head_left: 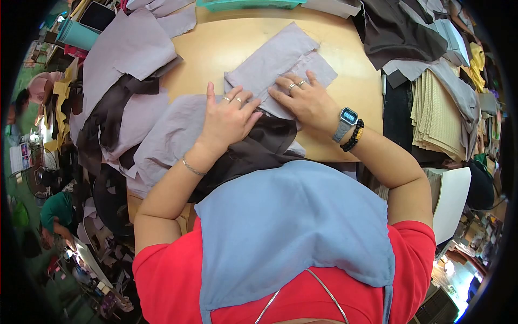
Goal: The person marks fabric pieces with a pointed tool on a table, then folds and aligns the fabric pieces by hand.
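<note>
A folded grey fabric piece [275, 56] lies slantwise on the wooden table [210, 43]. My right hand [305, 97] rests flat on its lower right part, fingers stretched out. On the lower left edge of the cloth lies my left hand [231, 116], its fingers spread and the thumb held apart. Beneath and in front of my left hand, dark brown fabric [253, 143] hangs toward my lap. More grey fabric [178, 121] spreads beside my left wrist. Whether the grey and brown pieces are joined is hidden under my hands.
Grey and dark cloth pieces [127, 48] are heaped at the left. Dark fabric [396, 35] and a stack of cream sheets [437, 110] stand at the right. A turquoise tray [251, 4] sits at the far edge. Other people, one in a green top [58, 210], are at the left.
</note>
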A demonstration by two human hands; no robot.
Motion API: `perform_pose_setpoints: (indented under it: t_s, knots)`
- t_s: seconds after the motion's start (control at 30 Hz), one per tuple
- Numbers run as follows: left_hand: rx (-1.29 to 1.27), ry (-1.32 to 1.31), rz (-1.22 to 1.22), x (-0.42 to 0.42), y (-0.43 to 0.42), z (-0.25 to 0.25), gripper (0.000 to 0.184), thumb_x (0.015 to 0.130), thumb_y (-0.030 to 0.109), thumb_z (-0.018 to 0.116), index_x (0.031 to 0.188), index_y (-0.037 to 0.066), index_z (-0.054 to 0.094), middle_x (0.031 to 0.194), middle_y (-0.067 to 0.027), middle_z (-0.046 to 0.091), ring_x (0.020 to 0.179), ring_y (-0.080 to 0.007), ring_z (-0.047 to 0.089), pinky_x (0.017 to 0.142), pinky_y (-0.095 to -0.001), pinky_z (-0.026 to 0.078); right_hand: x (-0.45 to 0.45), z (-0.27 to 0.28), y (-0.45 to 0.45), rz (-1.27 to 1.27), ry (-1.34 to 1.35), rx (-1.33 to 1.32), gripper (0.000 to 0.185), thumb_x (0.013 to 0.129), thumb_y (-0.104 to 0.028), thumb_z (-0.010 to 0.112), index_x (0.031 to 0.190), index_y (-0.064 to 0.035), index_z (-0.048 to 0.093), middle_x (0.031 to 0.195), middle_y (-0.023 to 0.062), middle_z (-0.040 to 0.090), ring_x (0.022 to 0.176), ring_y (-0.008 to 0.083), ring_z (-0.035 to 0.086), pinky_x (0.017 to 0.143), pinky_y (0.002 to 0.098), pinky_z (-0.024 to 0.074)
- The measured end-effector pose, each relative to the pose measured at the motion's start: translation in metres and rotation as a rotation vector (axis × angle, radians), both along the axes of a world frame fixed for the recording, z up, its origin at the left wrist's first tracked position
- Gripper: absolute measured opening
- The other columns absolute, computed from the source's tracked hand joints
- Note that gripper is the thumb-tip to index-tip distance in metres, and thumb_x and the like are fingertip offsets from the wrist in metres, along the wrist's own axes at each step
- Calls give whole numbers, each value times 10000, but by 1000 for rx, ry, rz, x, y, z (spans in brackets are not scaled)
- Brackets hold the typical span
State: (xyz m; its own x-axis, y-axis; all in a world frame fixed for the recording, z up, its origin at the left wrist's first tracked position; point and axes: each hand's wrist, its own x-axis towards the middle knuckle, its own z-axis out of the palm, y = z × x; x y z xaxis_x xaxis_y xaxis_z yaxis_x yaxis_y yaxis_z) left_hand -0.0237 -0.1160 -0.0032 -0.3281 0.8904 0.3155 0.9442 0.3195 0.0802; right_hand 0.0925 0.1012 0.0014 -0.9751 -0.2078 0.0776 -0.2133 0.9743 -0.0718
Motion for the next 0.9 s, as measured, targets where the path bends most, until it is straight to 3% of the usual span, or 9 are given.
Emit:
perform_pose_setpoints:
  t_s: [0.27, 0.47, 0.7, 0.8, 0.9]
  knots:
    - [-23, 62, -55, -5, -4, -2, 258, 863, 344, 677, 1091, 226, 702, 1118, 47, 650, 1151, -155, 601, 1111, -673, 170, 0, 15, -18, -2, -121, 81, 633, 832, -210, 676, 1420, -164, 446, 1401, 130, 462, 1322, 291, 453, 1026, 658, 367]
    - [-65, 114, -106, -7, -4, 1, 260, 856, 325, 681, 1082, 199, 701, 1107, 58, 648, 1141, -137, 602, 1129, -663, 139, 4, 5, 6, -155, -89, 14, 552, 888, -107, 523, 1431, -158, 438, 1427, 110, 465, 1352, 270, 447, 1058, 619, 350]
    - [-18, 106, -120, -7, -4, 0, 269, 860, 319, 683, 1073, 155, 683, 1093, 36, 639, 1117, -155, 606, 1110, -688, 154, -7, -5, 49, -311, 52, 59, 492, 889, -79, 496, 1379, -121, 504, 1398, 89, 500, 1305, 273, 483, 1044, 534, 402]
    - [-21, 97, -113, -6, -5, 2, 270, 862, 315, 681, 1080, 156, 681, 1096, 38, 640, 1117, -153, 605, 1103, -688, 173, -5, -13, 56, -241, 135, -42, 455, 873, -46, 522, 1323, -107, 559, 1363, 90, 527, 1268, 279, 506, 1023, 484, 433]
    - [-25, 87, -83, -5, -5, 0, 254, 857, 300, 680, 1086, 190, 692, 1115, 63, 646, 1116, -136, 616, 1129, -654, 160, 0, -23, 67, -176, 211, -138, 459, 853, -45, 562, 1308, -105, 555, 1349, 74, 548, 1255, 281, 517, 1036, 533, 424]
